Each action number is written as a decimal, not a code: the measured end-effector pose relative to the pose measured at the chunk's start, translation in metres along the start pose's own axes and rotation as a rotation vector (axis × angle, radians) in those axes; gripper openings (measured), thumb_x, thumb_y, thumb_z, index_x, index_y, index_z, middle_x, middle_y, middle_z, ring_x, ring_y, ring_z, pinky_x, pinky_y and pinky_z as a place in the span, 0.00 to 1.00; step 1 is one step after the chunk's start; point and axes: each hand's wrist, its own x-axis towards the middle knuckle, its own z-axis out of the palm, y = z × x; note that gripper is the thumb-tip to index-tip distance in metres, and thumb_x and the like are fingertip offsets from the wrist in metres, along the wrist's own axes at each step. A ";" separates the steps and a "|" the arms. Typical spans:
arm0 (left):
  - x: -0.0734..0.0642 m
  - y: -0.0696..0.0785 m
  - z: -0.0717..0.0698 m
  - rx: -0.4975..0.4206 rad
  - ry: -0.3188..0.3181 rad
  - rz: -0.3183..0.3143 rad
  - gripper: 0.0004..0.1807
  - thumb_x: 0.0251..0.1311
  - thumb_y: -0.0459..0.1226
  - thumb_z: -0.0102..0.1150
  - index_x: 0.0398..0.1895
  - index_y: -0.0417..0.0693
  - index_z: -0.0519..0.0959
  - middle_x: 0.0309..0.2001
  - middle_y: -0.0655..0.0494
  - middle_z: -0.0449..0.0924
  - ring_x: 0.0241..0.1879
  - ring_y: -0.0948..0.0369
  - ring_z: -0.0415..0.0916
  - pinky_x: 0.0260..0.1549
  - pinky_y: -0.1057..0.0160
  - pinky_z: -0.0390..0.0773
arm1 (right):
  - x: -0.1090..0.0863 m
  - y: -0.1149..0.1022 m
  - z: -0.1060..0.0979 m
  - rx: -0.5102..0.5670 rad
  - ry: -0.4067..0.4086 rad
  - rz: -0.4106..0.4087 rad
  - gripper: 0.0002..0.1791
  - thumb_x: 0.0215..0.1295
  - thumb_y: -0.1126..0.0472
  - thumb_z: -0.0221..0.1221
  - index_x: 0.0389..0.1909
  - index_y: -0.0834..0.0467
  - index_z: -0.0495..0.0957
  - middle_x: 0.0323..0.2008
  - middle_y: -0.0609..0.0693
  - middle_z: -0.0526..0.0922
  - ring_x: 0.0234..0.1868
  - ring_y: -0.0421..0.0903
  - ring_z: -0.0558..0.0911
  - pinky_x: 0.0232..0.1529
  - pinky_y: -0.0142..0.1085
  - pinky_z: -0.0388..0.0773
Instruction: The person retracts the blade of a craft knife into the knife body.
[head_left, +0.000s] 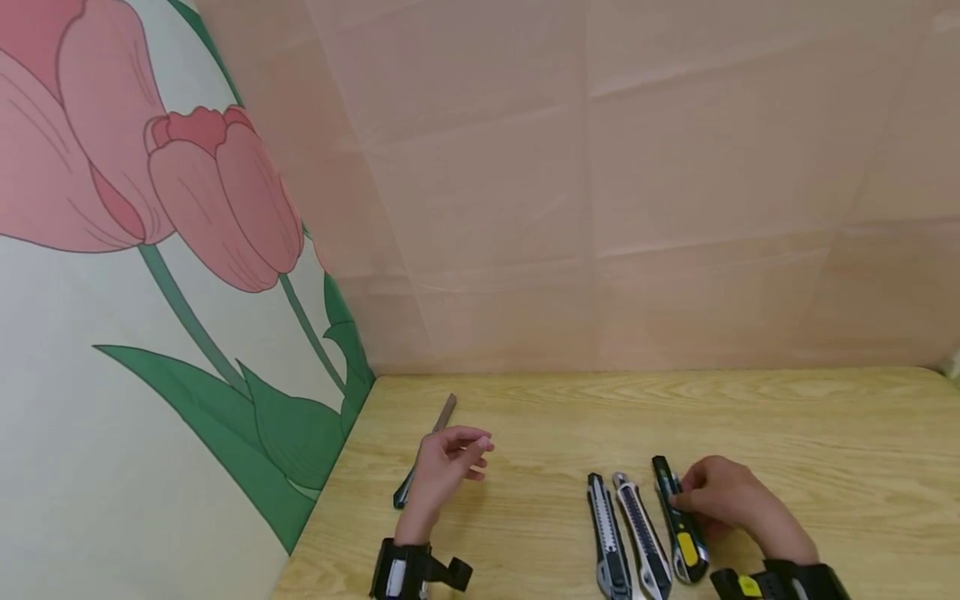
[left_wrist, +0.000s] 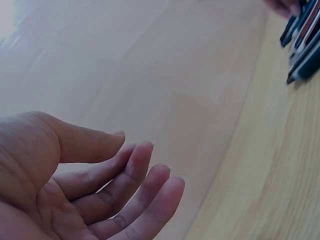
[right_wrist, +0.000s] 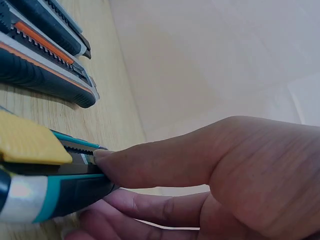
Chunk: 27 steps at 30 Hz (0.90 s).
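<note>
My right hand (head_left: pixel 723 497) pinches a black utility knife (head_left: pixel 685 542) with a yellow slider near its upper end. In the right wrist view, the thumb presses on this knife's end (right_wrist: pixel 75 195), beside its slot, with the other fingers partly hidden below. Two more utility knives lie to its left: a grey-and-black one (head_left: pixel 609 533) and a silver one with a dark slot (head_left: pixel 642 533). My left hand (head_left: pixel 442 467) hovers with loosely bent fingers and nothing in its grasp. Partly hidden behind it lies another knife with a long greyish blade (head_left: pixel 446 412).
The wooden table (head_left: pixel 525 433) ends at the back against a pinkish-beige cloth (head_left: pixel 600 208). At the left edge stands a white panel printed with pink tulips (head_left: pixel 225 200). Both wrists carry black camera straps (head_left: pixel 405 571).
</note>
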 end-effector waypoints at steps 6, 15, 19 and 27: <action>0.003 -0.006 -0.017 0.056 0.092 0.021 0.12 0.59 0.44 0.62 0.41 0.47 0.83 0.38 0.48 0.84 0.34 0.43 0.80 0.31 0.51 0.84 | 0.008 0.007 -0.001 0.000 -0.004 0.023 0.30 0.44 0.46 0.71 0.38 0.66 0.77 0.29 0.53 0.79 0.27 0.46 0.80 0.28 0.40 0.82; 0.002 -0.016 -0.039 0.182 0.259 0.054 0.10 0.57 0.40 0.63 0.38 0.43 0.84 0.34 0.47 0.85 0.31 0.48 0.82 0.28 0.57 0.84 | 0.012 0.012 0.002 -0.005 -0.003 0.011 0.28 0.46 0.47 0.70 0.37 0.67 0.76 0.29 0.54 0.78 0.27 0.47 0.79 0.27 0.40 0.81; 0.001 -0.022 -0.051 0.309 0.334 0.054 0.12 0.56 0.41 0.65 0.38 0.43 0.85 0.34 0.50 0.85 0.32 0.54 0.82 0.31 0.59 0.82 | 0.009 0.010 0.001 -0.013 0.007 0.007 0.27 0.46 0.48 0.70 0.37 0.66 0.76 0.30 0.53 0.78 0.26 0.46 0.79 0.27 0.39 0.81; -0.004 -0.038 -0.070 0.531 0.369 -0.075 0.17 0.55 0.44 0.64 0.42 0.42 0.83 0.38 0.46 0.84 0.35 0.53 0.81 0.36 0.53 0.79 | 0.004 0.008 0.001 -0.026 0.014 0.015 0.27 0.45 0.47 0.70 0.36 0.65 0.76 0.29 0.53 0.78 0.26 0.46 0.79 0.27 0.39 0.81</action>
